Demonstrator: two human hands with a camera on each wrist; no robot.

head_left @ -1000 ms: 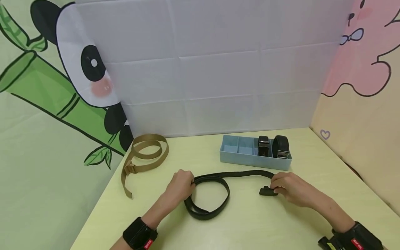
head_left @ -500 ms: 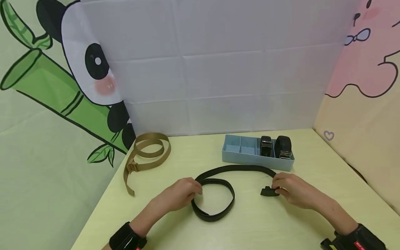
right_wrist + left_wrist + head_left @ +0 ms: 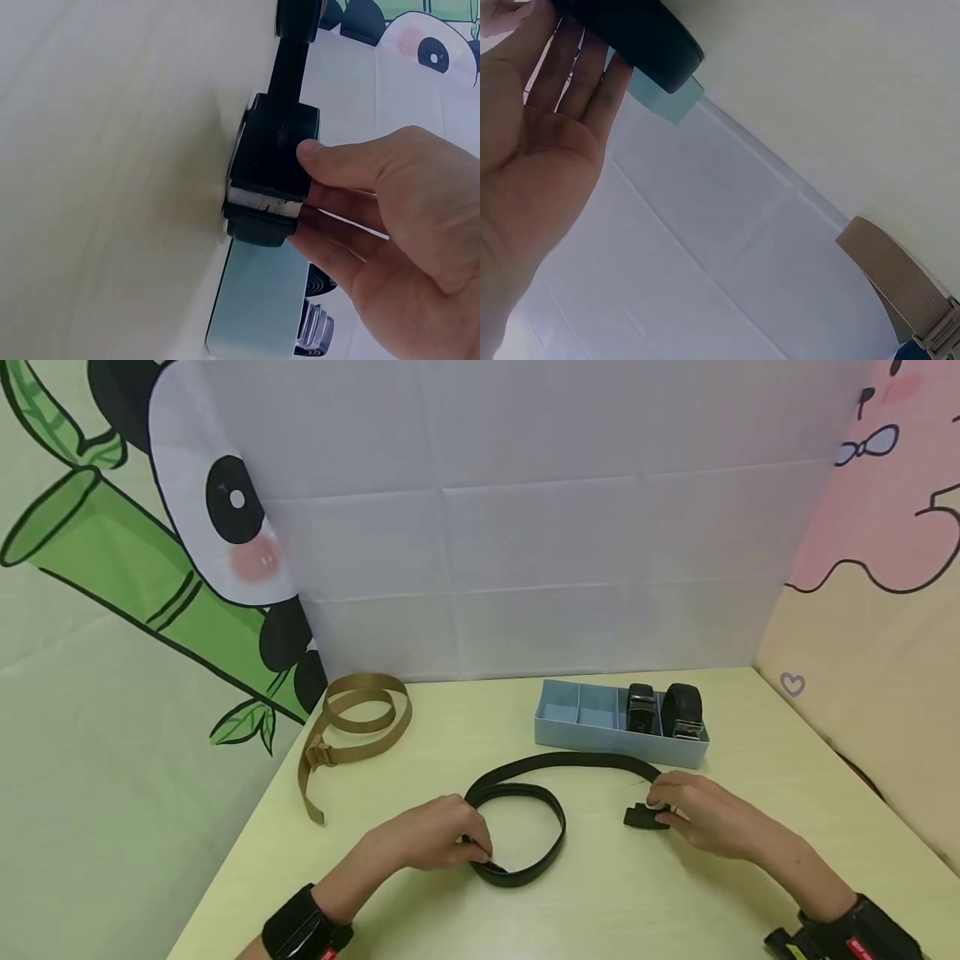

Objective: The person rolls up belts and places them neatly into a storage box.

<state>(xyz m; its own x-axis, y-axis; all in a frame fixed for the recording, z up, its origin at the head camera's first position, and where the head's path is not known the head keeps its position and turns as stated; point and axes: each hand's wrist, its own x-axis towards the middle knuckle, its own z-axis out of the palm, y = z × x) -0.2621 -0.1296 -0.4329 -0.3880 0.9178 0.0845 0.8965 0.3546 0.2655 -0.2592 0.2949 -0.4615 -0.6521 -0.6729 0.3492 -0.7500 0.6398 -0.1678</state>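
A black leather belt (image 3: 512, 878) stands on edge on the table, part of it rolled into a loose ring. My left hand (image 3: 431, 833) reaches over the ring's left side, thumb and forefinger pinching the strap near its inner end; in the left wrist view the dark strap (image 3: 641, 45) covers its fingertips. From the ring a free length arcs right to my right hand (image 3: 701, 814). That hand grips the belt at its buckle (image 3: 274, 142), thumb on the front and fingers behind.
A blue compartment box (image 3: 622, 743) stands behind the belt. Two rolled black belts, one with its roll (image 3: 681, 706) at the right end, sit in its right compartments. A tan webbing belt (image 3: 375, 747) lies loosely coiled at the back left. A white sheet (image 3: 525, 543) hangs behind.
My left hand has shifted from the ring's upper left down to its lower left inside. The free strap bows farther back. The right hand stays at the buckle.
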